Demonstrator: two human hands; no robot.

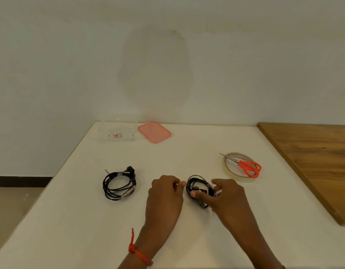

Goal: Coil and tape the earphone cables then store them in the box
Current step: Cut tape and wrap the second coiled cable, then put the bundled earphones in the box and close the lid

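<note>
A coiled black earphone cable point(196, 184) lies on the white table point(187, 152) near the middle. My right hand point(229, 195) holds it, thumb across the coil and fingers curled at its right side. My left hand point(164, 193) is just left of that coil, its fingers curled with the tips close to the cable; I cannot tell whether they touch it. A second coiled black earphone cable point(119, 184) with tape round it lies further left, apart from both hands. The clear plastic box point(117, 131) stands open at the table's far left.
The box's pink lid point(154, 132) lies beside it at the back. A roll of clear tape point(240, 165) sits at the right with orange-handled scissors point(249, 167) resting across it. A wooden board point(313, 156) covers the table's right side.
</note>
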